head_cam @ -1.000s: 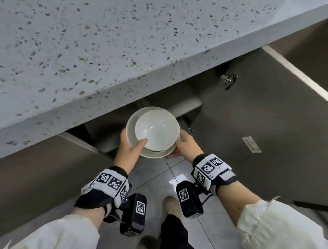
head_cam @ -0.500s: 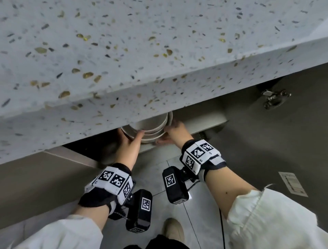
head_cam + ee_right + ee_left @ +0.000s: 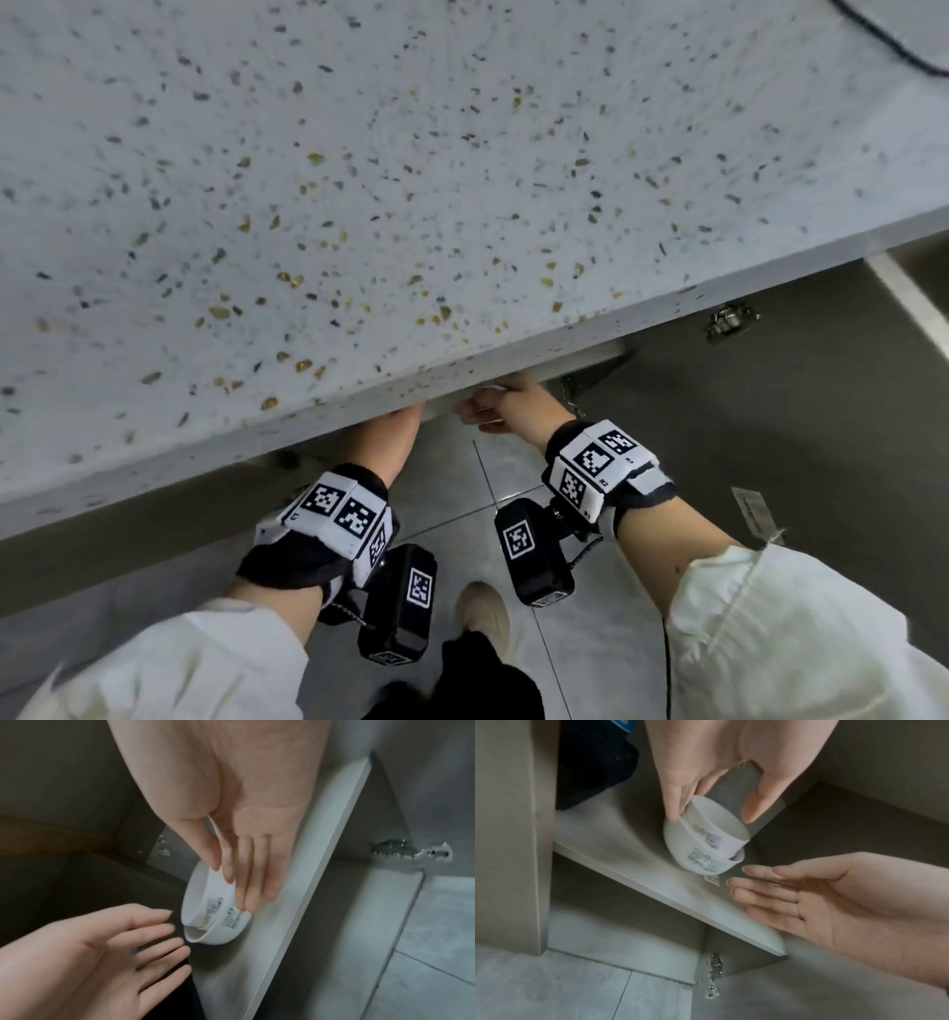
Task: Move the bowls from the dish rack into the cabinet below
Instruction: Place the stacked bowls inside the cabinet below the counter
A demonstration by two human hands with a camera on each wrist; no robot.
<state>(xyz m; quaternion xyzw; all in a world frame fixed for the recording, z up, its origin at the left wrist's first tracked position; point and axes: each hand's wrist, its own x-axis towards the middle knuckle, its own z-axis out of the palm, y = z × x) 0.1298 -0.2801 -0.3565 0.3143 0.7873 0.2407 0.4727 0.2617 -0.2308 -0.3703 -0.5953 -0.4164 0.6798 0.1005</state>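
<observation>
Two nested white bowls (image 3: 706, 845) with printed stickers stand on the cabinet's pale shelf (image 3: 628, 852), under the countertop. In the head view the counter hides them. My left hand (image 3: 711, 813) hovers over the upper bowl with relaxed fingers, its thumb at the rim. In the right wrist view the same bowls (image 3: 213, 914) rest on the shelf (image 3: 295, 902), and my right hand (image 3: 231, 882) lies with straight fingers along their side, thumb at the rim. The left hand (image 3: 167, 939) there is spread open just beside them.
A speckled terrazzo countertop (image 3: 359, 205) overhangs the cabinet and covers both hands' fingers from above. The grey cabinet door (image 3: 770, 437) stands open to the right with its hinge (image 3: 729, 321). A dark object (image 3: 595, 760) sits at the shelf's back left. My shoe (image 3: 482, 611) is on the tiled floor.
The two bowls, held by both hands in front of the cabinet, moved in under the counter and now sit on the shelf. Both hands have loosened their hold.
</observation>
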